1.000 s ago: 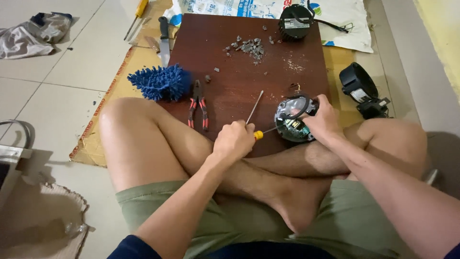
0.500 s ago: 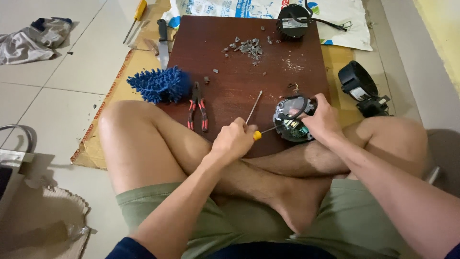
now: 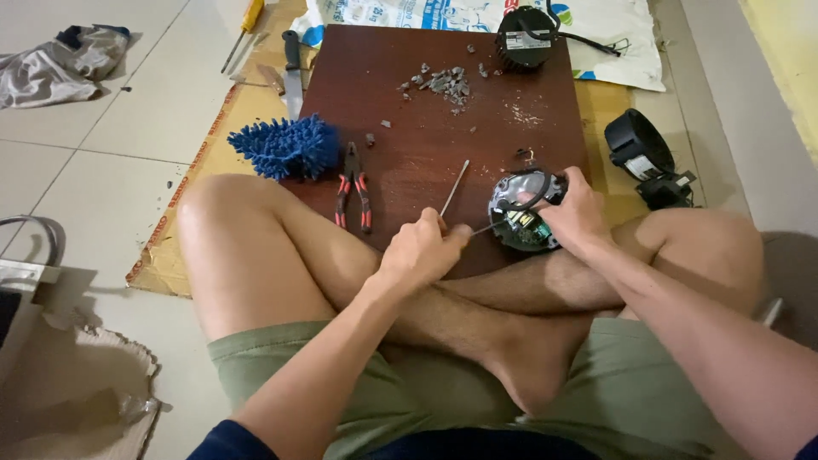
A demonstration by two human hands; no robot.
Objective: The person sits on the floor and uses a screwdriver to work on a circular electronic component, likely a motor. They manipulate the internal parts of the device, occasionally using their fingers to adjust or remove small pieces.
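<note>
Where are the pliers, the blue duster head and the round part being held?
Pliers [image 3: 354,186]: head view, on the red-and-black handles.
Blue duster head [image 3: 285,146]: head view, middle of its shaggy blue pile.
Round black part [image 3: 518,213]: head view, on its open face, beside the right hand [image 3: 578,213].

A dark reddish-brown square wooden board [image 3: 426,111] rests on flattened tan cardboard [image 3: 217,170], which lies on a pale tiled floor [image 3: 94,128]. On the board lie a fluffy blue microfibre duster head [image 3: 285,146], red-and-black-handled pliers [image 3: 354,186], a thin metal rod [image 3: 454,188], a pile of grey rubble bits [image 3: 439,82] and a round black finned housing [image 3: 524,36] at the far edge. On the cardboard lie a black-handled knife [image 3: 292,72] and another black round housing [image 3: 643,153]. A yellow-handled screwdriver [image 3: 242,27] and a crumpled grey cloth [image 3: 60,60] lie on the tiles.
</note>
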